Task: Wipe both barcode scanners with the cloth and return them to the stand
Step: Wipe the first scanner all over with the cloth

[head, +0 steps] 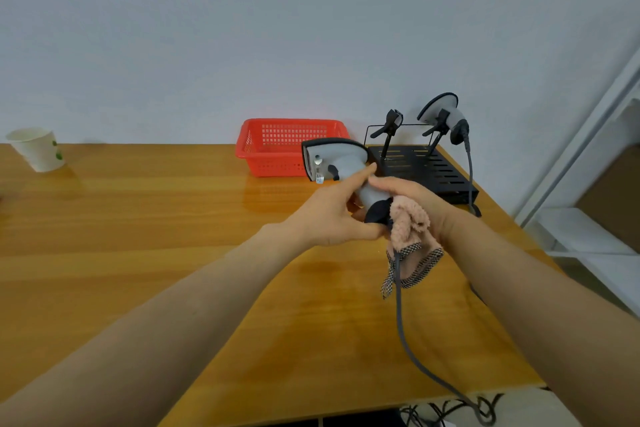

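My left hand point(332, 215) is clenched around the lower grip of a grey barcode scanner point(341, 166), my index finger stretched up along the handle and my thumb pressed under its black base. The scanner is held up off the table, its dark-rimmed head tipped to the left and a little away from me. My right hand point(412, 198) is closed on the pink cloth point(408, 222), pressing it against the back of the handle just beside my left thumb; the fluffy pink part bunches at my palm and its checked edge hangs loose below. The scanner's grey cable point(401, 319) drops from the handle's base, runs behind the hanging cloth, and trails down over the near edge of the wooden table point(138, 236). Beyond my hands, at the far right of the table, sits the black slotted stand point(433, 166) with two upright holders: the left holder point(391, 125) has nothing in it, and the right one carries the second scanner point(446, 114), its own cable hanging down the stand's right side. Just left of the stand is a red plastic basket point(287, 146), and well apart at the far left of the table stands a white paper cup point(36, 148).
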{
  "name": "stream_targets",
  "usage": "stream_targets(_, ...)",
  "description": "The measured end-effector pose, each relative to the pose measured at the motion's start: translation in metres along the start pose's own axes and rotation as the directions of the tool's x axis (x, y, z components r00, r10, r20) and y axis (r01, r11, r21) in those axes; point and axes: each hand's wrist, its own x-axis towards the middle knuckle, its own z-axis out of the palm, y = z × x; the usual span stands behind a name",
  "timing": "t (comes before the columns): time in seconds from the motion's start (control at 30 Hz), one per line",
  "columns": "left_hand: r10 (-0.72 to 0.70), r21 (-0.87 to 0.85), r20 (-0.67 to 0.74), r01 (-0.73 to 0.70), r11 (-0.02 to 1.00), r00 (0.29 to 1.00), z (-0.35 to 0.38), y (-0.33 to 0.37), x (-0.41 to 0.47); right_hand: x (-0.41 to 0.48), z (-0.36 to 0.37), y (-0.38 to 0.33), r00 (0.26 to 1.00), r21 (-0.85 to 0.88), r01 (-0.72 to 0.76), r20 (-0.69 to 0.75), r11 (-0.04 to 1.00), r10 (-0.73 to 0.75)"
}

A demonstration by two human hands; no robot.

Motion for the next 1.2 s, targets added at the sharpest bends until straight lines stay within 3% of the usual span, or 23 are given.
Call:
stream_targets(0.17,0.018,0.100,-0.006,-0.017,0.995,1.000,-0.007,-0.005,0.001,0.008,0.003,0.001,0.998,-0.090,-0.038,-0.047,0.995,0.034)
stream_targets(0.4,0.038,-0.111,-0.014,-0.039,0.993,0.999,-0.008,-0.012,0.000,0.012,0.004,0.000,0.995,-0.364,0.004,-0.094,0.931,-0.041)
stream_targets(0.5,0.021,-0.152,0.082,-0.008,0.988,0.996,-0.009,-0.017,-0.002,0.012,0.003,0.007,0.996,-0.396,0.012,-0.080,0.918,-0.048)
stream_targets(0.57,-0.069,-0.230,0.172,0.108,0.967,0.983,-0.008,-0.018,-0.006,0.012,0.004,0.012,0.995,-0.415,0.013,-0.086,0.910,-0.053)
stream_targets(0.6,-0.132,-0.361,0.199,0.197,0.912,0.971,-0.008,-0.016,-0.008,0.013,0.005,0.014,0.992,-0.466,0.009,-0.104,0.885,-0.065)
stream_targets(0.67,-0.274,-0.676,0.181,0.322,0.663,0.944,-0.006,-0.013,-0.009,0.014,0.010,0.016,0.983,-0.630,-0.017,-0.152,0.776,-0.102)
stream_targets(0.73,-0.455,-0.808,0.165,0.385,0.447,0.875,-0.005,-0.012,-0.003,0.015,0.018,0.019,0.977,-0.722,-0.033,-0.169,0.691,-0.130)
stream_targets(0.8,-0.605,-0.857,0.177,0.424,0.294,0.777,-0.003,-0.012,0.007,0.018,0.030,0.021,0.975,-0.786,-0.019,-0.152,0.618,-0.163)
stream_targets(0.9,-0.720,-0.892,0.145,0.404,0.201,0.679,0.000,-0.016,0.019,0.020,0.043,0.020,0.977,-0.853,0.016,-0.097,0.521,-0.190)
stream_targets(1.07,-0.782,-0.937,0.138,0.337,0.097,0.608,-0.006,-0.025,0.017,0.003,0.021,-0.002,0.954,-0.706,-0.009,-0.219,0.708,-0.206)
stream_targets(1.2,-0.791,-0.967,0.159,0.256,-0.003,0.591,-0.005,-0.028,0.013,-0.005,0.013,0.019,0.929,-0.873,0.039,-0.148,0.486,-0.339)
